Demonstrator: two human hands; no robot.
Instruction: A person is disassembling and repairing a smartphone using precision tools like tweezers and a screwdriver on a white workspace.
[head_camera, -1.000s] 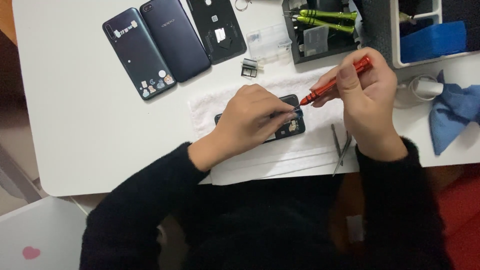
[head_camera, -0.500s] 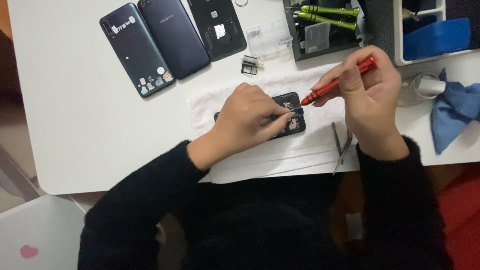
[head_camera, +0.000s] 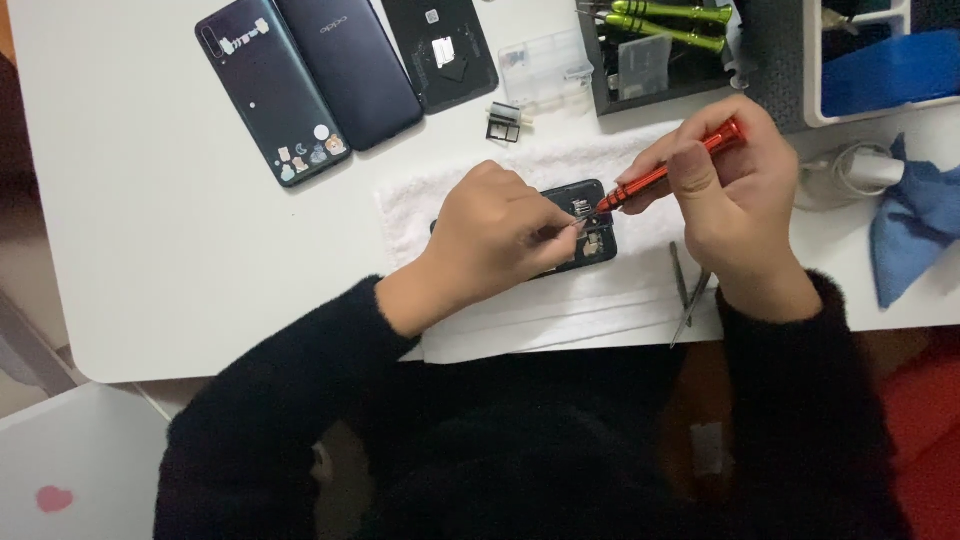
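Observation:
An opened dark phone (head_camera: 590, 230) lies on a white towel (head_camera: 420, 205) at the table's middle, its inner parts exposed. My left hand (head_camera: 495, 235) rests on it and covers most of it, fingers pressing near the top end. My right hand (head_camera: 735, 195) grips a red screwdriver (head_camera: 665, 172), held slanted, with its tip touching the phone's upper corner. Metal tweezers (head_camera: 688, 295) lie on the towel just below my right hand.
Two dark phone back covers (head_camera: 305, 85) and a black inner plate (head_camera: 440, 50) lie at the back left. A small clear box (head_camera: 545, 65), a card tray (head_camera: 505, 122), a black tool tray with green screwdrivers (head_camera: 665, 25), a blue cloth (head_camera: 915, 225) and a white charger (head_camera: 860, 170) sit behind and right.
Both hands stay on the phone; the screwdriver tip remains at the same corner. The view has shifted slightly.

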